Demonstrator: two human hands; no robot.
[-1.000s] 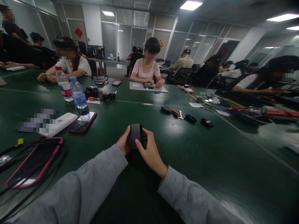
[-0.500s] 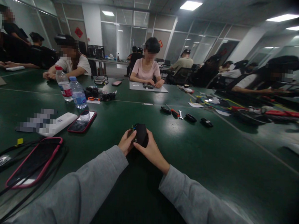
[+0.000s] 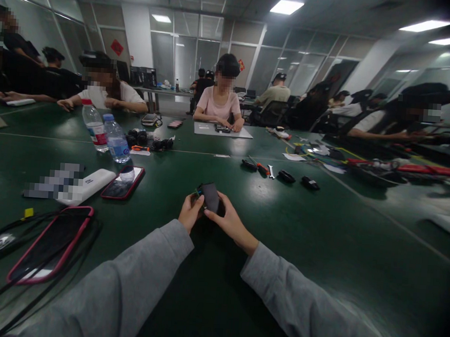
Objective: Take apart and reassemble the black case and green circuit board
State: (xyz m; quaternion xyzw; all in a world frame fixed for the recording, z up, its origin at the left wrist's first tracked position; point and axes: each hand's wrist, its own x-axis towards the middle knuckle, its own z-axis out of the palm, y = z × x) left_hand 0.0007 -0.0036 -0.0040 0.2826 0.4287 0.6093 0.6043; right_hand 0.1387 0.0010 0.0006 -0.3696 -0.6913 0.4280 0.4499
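Note:
A small black boxy device (image 3: 209, 197) is held between my two hands over the green table (image 3: 289, 234). My left hand (image 3: 191, 211) grips its left side, the thumb on top near a few thin coloured wires (image 3: 198, 192). On the other side my right hand (image 3: 227, 216) is closed around the right edge, its thumb at the near end. The device's underside and most of my fingertips are hidden. Beyond it lie a screwdriver (image 3: 262, 168), a wrench (image 3: 271, 172) and two black oval pieces, one of them a rounded black shell (image 3: 286, 176).
Two phones, the nearer one pink-framed (image 3: 52, 246), lie left with black cables and a white power bank (image 3: 87, 187). Two water bottles (image 3: 117, 139) stand farther back. A co-worker (image 3: 218, 104) sits opposite at a white board. Tangled wires (image 3: 318, 150) lie at far right.
The black device has tilted in my hands, its top face now catching more light. My right hand has shifted slightly. At the left, a co-worker's arms have moved apart.

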